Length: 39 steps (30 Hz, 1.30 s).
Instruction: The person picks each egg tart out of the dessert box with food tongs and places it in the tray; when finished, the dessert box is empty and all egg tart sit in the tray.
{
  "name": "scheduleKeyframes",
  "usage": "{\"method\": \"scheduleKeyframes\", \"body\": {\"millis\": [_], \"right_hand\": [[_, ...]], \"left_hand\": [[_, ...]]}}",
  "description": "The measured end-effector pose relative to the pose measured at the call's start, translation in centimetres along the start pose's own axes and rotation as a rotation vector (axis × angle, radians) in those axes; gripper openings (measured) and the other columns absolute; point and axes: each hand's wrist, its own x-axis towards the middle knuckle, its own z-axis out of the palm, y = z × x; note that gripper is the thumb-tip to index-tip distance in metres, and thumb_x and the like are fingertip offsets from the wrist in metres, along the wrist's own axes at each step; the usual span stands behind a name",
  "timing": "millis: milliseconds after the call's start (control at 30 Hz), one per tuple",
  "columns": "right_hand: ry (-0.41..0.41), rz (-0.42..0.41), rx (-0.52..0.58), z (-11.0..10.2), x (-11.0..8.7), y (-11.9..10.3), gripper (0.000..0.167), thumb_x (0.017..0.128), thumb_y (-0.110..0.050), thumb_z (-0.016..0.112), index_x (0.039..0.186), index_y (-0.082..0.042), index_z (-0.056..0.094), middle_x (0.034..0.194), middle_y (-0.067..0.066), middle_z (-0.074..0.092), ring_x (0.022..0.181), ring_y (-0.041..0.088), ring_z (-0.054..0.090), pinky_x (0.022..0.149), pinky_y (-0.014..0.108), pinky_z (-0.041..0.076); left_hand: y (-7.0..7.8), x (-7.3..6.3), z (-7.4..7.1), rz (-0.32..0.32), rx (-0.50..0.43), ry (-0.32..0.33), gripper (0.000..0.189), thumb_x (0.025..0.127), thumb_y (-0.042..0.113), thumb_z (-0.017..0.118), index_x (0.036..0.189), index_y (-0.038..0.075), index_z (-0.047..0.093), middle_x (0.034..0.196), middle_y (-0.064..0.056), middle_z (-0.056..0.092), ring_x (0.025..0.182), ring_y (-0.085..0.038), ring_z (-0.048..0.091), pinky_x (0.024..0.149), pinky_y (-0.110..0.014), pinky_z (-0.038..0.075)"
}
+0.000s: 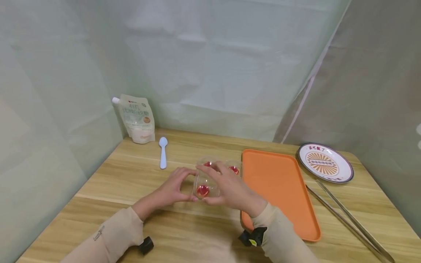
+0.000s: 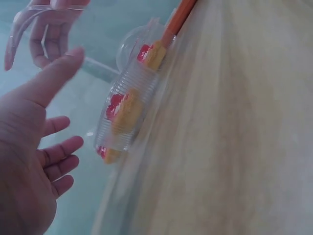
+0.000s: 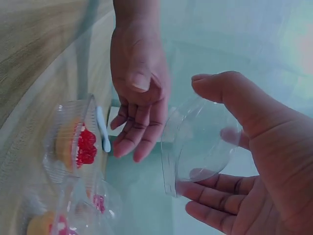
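My right hand [image 3: 264, 166] grips a clear plastic dome lid [image 3: 193, 142] by its sides, thumb opposite the fingers. Raised above the table, the lid is apart from the containers below. Facing it on the left, my left hand [image 1: 171, 188] has relaxed, spread fingers and holds nothing. Below both hands, a small cake with a red topping [image 3: 85, 147] sits in a clear ridged plastic container [image 2: 134, 81]. Similar cakes stand close by, one of them [image 1: 234, 170] beside the tray. In the head view my right hand partly covers them.
An orange tray [image 1: 273, 186] lies to the right of the containers. Beyond it are a patterned plate [image 1: 323, 164] and long metal tongs [image 1: 352, 219]. A pale blue spoon [image 1: 163, 153] and a spouted pouch [image 1: 136, 118] are at the back left.
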Motion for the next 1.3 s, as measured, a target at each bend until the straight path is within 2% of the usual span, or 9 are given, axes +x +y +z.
{"method": "scheduleKeyframes", "body": {"millis": [133, 300, 533, 667, 800, 900, 1133, 1300], "right_hand": [[0.057, -0.029, -0.049, -0.7, -0.4, -0.4, 0.081, 0.075, -0.042, 0.078, 0.142, -0.017, 0.04, 0.125, 0.006, 0.054, 0.107, 0.019, 0.057, 0.088, 0.038, 0.052], [0.132, -0.05, -0.09, -1.3, -1.0, -0.8, 0.085, 0.073, -0.046, 0.078, 0.14, -0.01, 0.04, 0.126, 0.006, 0.056, 0.112, 0.021, 0.057, 0.093, 0.043, 0.05], [0.236, -0.089, -0.044, -1.2, -1.8, -0.4, 0.086, 0.07, -0.039, 0.083, 0.136, -0.005, 0.04, 0.124, 0.006, 0.059, 0.112, 0.021, 0.058, 0.095, 0.039, 0.05], [0.303, -0.07, -0.015, -1.0, -2.5, -0.3, 0.089, 0.066, -0.036, 0.086, 0.134, -0.002, 0.041, 0.118, 0.007, 0.061, 0.108, 0.02, 0.058, 0.093, 0.039, 0.05], [0.364, -0.049, 0.002, -0.7, -3.3, -0.1, 0.088, 0.063, -0.034, 0.088, 0.131, 0.0, 0.042, 0.115, 0.01, 0.06, 0.103, 0.021, 0.058, 0.089, 0.04, 0.049], [0.375, -0.039, 0.019, -0.5, -3.7, 0.1, 0.088, 0.063, -0.034, 0.087, 0.131, 0.0, 0.042, 0.115, 0.011, 0.061, 0.103, 0.021, 0.058, 0.088, 0.041, 0.05], [0.394, -0.052, 0.116, 0.1, -4.6, 0.4, 0.09, 0.067, -0.034, 0.086, 0.135, 0.002, 0.038, 0.121, 0.011, 0.059, 0.108, 0.023, 0.06, 0.093, 0.043, 0.049], [0.393, -0.035, 0.212, 0.6, -5.2, 0.4, 0.09, 0.071, -0.033, 0.085, 0.136, 0.003, 0.034, 0.123, 0.012, 0.058, 0.11, 0.023, 0.06, 0.095, 0.041, 0.049]], "left_hand": [[1.1, 0.2, -0.2, 0.069, 0.009, 0.029, 0.076, 0.067, 0.034, 0.086, 0.131, 0.012, 0.052, 0.131, -0.007, 0.056, 0.124, -0.029, 0.046, 0.102, -0.057, 0.041], [2.8, 0.2, -0.3, 0.165, -0.009, 0.046, 0.078, 0.066, 0.032, 0.087, 0.134, 0.014, 0.051, 0.133, -0.007, 0.055, 0.123, -0.028, 0.045, 0.099, -0.055, 0.042], [4.5, 0.2, -0.1, 0.221, -0.044, 0.061, 0.087, 0.063, 0.031, 0.088, 0.138, 0.017, 0.047, 0.137, -0.006, 0.05, 0.125, -0.024, 0.041, 0.099, -0.055, 0.042], [5.3, 0.2, 0.2, 0.248, -0.043, 0.056, 0.091, 0.061, 0.03, 0.089, 0.139, 0.012, 0.045, 0.138, -0.009, 0.05, 0.126, -0.026, 0.042, 0.099, -0.056, 0.042], [6.0, 0.3, 0.7, 0.24, -0.044, 0.026, 0.092, 0.062, 0.029, 0.089, 0.139, 0.009, 0.043, 0.14, -0.01, 0.048, 0.128, -0.027, 0.041, 0.101, -0.057, 0.042], [6.5, 0.4, 0.9, 0.214, -0.064, 0.012, 0.092, 0.064, 0.028, 0.089, 0.141, 0.009, 0.042, 0.141, -0.008, 0.048, 0.129, -0.026, 0.04, 0.102, -0.058, 0.041], [6.9, 0.4, 1.3, 0.187, -0.078, 0.044, 0.093, 0.067, 0.03, 0.087, 0.144, 0.014, 0.037, 0.134, -0.002, 0.051, 0.128, -0.021, 0.041, 0.103, -0.054, 0.042], [6.9, 0.4, 1.7, 0.201, -0.081, 0.055, 0.089, 0.067, 0.028, 0.086, 0.141, 0.009, 0.041, 0.134, -0.004, 0.053, 0.127, -0.023, 0.043, 0.103, -0.053, 0.043]]}}
